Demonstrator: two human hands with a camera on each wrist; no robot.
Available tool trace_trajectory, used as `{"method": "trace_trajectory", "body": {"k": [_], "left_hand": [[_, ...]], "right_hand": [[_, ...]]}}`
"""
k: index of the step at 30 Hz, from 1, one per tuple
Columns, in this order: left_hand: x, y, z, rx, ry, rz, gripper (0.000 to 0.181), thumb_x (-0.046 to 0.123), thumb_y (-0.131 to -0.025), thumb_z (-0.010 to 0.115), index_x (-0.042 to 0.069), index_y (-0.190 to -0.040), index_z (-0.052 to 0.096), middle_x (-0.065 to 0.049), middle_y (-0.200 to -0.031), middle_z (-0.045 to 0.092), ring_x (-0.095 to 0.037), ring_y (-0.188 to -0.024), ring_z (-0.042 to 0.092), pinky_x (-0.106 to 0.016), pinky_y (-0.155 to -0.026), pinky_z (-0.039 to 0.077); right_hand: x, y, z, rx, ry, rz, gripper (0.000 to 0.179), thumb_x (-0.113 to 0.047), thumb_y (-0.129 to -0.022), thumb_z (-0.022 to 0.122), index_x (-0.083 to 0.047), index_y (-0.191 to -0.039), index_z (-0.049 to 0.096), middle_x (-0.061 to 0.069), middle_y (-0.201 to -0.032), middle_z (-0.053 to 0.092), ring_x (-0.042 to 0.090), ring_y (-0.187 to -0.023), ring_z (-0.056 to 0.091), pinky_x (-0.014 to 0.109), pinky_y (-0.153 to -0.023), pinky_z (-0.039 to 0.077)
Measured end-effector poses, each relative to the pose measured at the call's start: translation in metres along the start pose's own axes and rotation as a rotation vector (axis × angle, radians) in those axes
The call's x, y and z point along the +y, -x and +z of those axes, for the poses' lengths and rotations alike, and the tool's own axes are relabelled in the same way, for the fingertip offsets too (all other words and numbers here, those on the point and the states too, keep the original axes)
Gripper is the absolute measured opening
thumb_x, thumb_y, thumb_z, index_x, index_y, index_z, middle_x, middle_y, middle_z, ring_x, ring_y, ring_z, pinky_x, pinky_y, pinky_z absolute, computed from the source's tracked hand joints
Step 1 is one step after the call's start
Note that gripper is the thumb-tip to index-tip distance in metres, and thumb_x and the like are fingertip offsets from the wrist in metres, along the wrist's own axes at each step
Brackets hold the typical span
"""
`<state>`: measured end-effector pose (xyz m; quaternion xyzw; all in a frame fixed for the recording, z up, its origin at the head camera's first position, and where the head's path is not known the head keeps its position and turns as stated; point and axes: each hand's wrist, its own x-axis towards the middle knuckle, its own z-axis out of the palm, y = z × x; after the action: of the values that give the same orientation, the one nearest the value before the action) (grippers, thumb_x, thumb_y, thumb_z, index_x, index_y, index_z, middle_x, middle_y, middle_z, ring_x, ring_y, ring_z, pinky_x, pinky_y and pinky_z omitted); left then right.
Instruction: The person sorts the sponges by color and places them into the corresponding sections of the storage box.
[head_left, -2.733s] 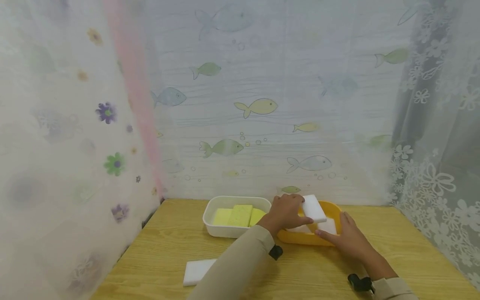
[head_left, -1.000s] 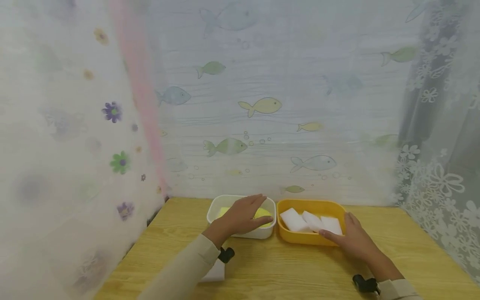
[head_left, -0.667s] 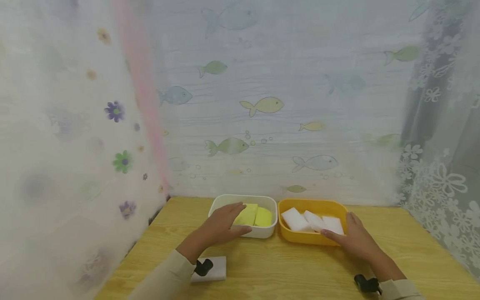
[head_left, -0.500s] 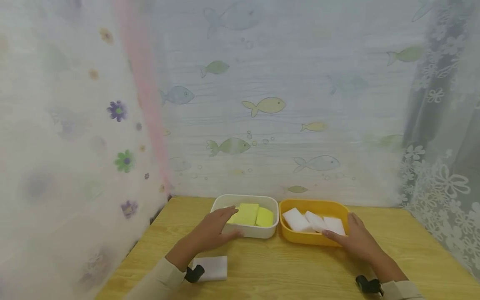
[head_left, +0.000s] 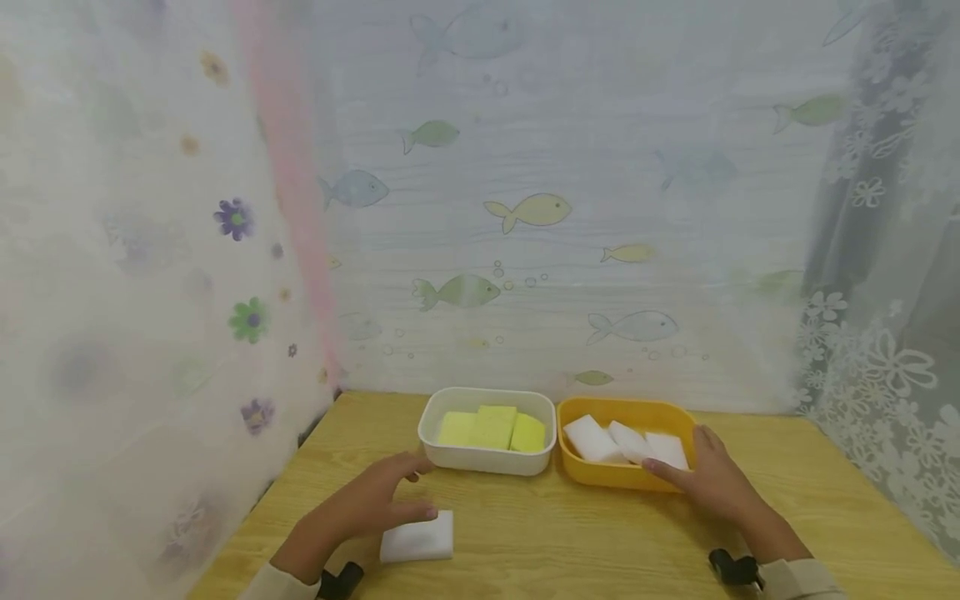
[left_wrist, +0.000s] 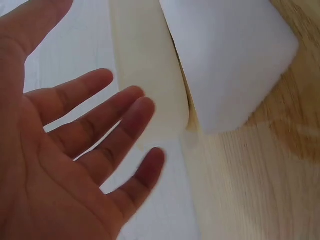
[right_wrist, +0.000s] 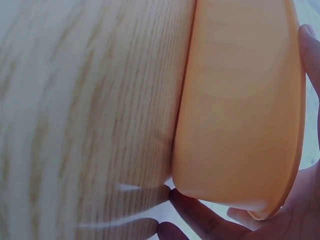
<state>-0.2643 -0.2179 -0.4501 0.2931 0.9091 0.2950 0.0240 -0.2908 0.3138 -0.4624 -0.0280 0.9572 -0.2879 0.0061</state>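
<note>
Spread and holding nothing, my left hand (head_left: 360, 504) hovers over the table's left front, palm and fingers visible in the left wrist view. Just beside its thumb lies a flat white sponge (head_left: 417, 537), its near edge on the wood; it also fills the upper right of the left wrist view as a white block (left_wrist: 230, 60). My right hand (head_left: 716, 479) grips the right end of an orange plastic box (head_left: 611, 477), thumb on the front rim and fingers round the end and base. Inside that box sit three white sponges (head_left: 592, 439).
A white plastic box (head_left: 483, 460) with yellow sponges (head_left: 495, 427) stands left of the orange box, nearly touching it. Both stand near the back of the wooden table (head_left: 570, 550). Patterned curtains (head_left: 525, 333) enclose the back and sides.
My left hand has let go of a white sponge in the orange box, then moved left across the white box and down towards the loose sponge. My right hand has stayed on the orange box.
</note>
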Motion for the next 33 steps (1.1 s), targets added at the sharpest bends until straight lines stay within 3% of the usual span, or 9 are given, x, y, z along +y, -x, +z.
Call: {"method": "trace_trajectory", "body": {"k": [6, 16, 24, 33], "left_hand": [[-0.012, 0.010, -0.003, -0.040, 0.044, -0.015, 0.076, 0.055, -0.085, 0.082, 0.009, -0.141, 0.059, -0.005, -0.139, 0.062, -0.031, -0.121, 0.061, -0.046, -0.094, 0.054], [-0.027, 0.023, -0.015, -0.079, 0.187, -0.067, 0.079, 0.036, -0.078, 0.092, 0.009, -0.143, 0.057, -0.012, -0.139, 0.061, -0.033, -0.123, 0.058, -0.046, -0.090, 0.055], [-0.034, 0.023, -0.015, -0.133, 0.180, -0.087, 0.082, 0.031, -0.073, 0.096, 0.008, -0.142, 0.058, -0.008, -0.131, 0.064, -0.029, -0.119, 0.058, -0.041, -0.095, 0.052], [-0.041, 0.027, -0.013, -0.212, 0.196, -0.083, 0.078, 0.031, -0.072, 0.096, 0.011, -0.138, 0.059, -0.005, -0.132, 0.058, -0.023, -0.116, 0.053, -0.030, -0.098, 0.046]], "right_hand": [[-0.001, 0.000, 0.002, 0.014, 0.007, -0.011, 0.133, -0.074, -0.091, 0.060, 0.018, -0.156, -0.010, 0.046, -0.161, -0.005, 0.066, -0.146, 0.007, 0.076, -0.114, 0.018], [0.002, 0.000, 0.005, 0.029, 0.004, -0.027, 0.131, -0.074, -0.091, 0.060, 0.017, -0.157, -0.008, 0.045, -0.162, -0.005, 0.066, -0.146, 0.007, 0.077, -0.113, 0.018], [0.002, 0.002, 0.004, 0.024, 0.001, -0.026, 0.133, -0.074, -0.091, 0.061, 0.018, -0.156, -0.009, 0.046, -0.161, -0.005, 0.067, -0.145, 0.008, 0.077, -0.113, 0.018], [0.000, 0.003, 0.001, 0.021, 0.003, -0.016, 0.133, -0.075, -0.090, 0.061, 0.018, -0.156, -0.009, 0.046, -0.161, -0.006, 0.067, -0.145, 0.007, 0.077, -0.113, 0.017]]}}
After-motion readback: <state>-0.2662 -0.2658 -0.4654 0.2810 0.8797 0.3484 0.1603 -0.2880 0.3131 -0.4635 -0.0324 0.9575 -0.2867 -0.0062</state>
